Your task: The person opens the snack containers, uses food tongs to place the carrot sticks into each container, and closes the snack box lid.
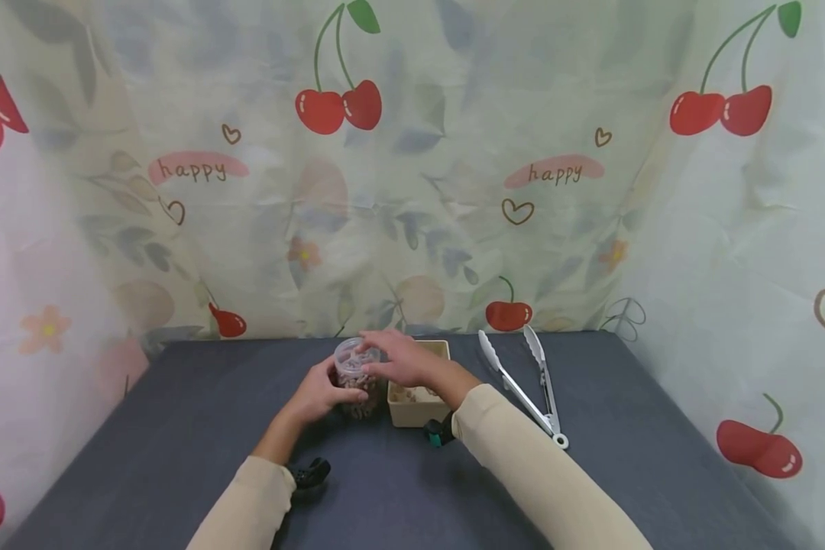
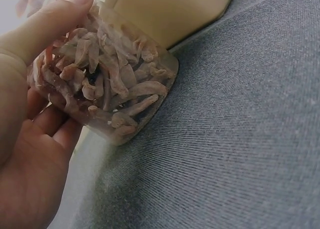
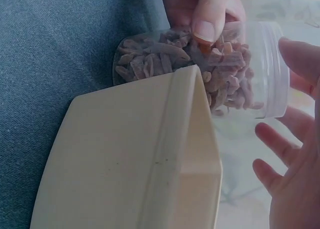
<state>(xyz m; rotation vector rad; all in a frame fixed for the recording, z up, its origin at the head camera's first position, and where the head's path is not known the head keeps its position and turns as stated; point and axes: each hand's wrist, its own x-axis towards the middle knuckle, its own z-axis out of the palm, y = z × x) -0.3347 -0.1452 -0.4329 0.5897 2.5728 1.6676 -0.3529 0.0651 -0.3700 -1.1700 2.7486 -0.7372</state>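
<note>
Left hand (image 1: 323, 393) around jar (image 1: 354, 378)

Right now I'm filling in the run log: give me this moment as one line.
left hand: grips clear jar | right hand: over jar lid, not gripping | beige tray: beside jar | tongs: on table, untouched

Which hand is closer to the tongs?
The right hand, over the jar by the tray, is nearer the tongs. The left hand holds the jar's far side.
</note>
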